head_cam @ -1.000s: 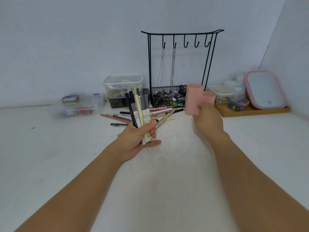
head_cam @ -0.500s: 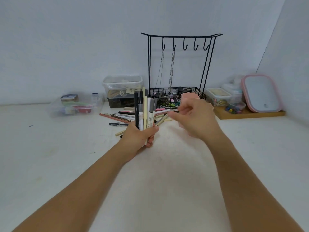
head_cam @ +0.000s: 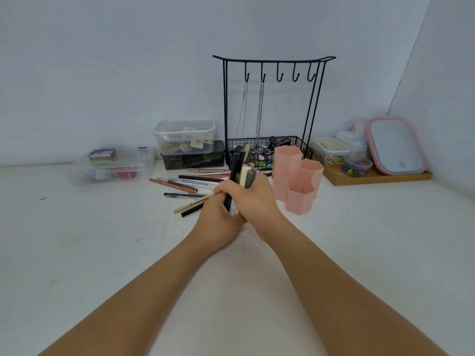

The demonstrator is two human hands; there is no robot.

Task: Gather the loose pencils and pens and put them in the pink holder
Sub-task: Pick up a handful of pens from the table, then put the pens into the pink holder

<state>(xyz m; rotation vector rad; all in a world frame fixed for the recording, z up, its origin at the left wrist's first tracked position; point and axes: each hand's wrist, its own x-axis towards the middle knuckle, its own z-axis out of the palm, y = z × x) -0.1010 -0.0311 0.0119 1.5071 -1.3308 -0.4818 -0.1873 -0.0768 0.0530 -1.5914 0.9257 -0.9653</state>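
A bundle of pens and pencils [head_cam: 241,168], black, cream and grey, stands upright between both my hands. My left hand [head_cam: 217,219] grips the bundle from below and my right hand [head_cam: 253,199] wraps around it from the right. The pink holder [head_cam: 298,179], made of three hexagonal cups, stands on the white table just right of my right hand. Several loose pens and pencils [head_cam: 190,182] lie scattered on the table behind and left of my hands.
A black wire jewellery stand [head_cam: 272,73] with a basket stands behind the holder. Clear plastic boxes [head_cam: 185,134] sit at the back left, with another clear box [head_cam: 110,167] further left. A wooden tray [head_cam: 372,176] with small containers and a pink-rimmed mirror [head_cam: 395,146] is at the back right.
My right hand set the pink holder down on the table, then moved left and closed around the bundle in my left hand.
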